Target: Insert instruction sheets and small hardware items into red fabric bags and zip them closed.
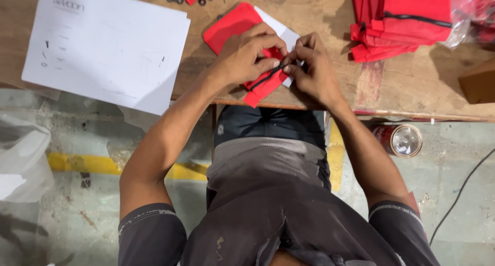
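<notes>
Both hands, left and right, pinch a black zipper on a flat red fabric pouch at the worn wooden tabletop edge, beside a white printed paper sheet.

large white printed sheet lying flat top left on surface, small white card under red fabric nr centre, clear plastic bag w/ red items top right, red can on floor at right

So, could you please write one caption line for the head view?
Both hands, left hand and right hand, pinch a black cord on a red pouch at a wooden table edge.
</notes>
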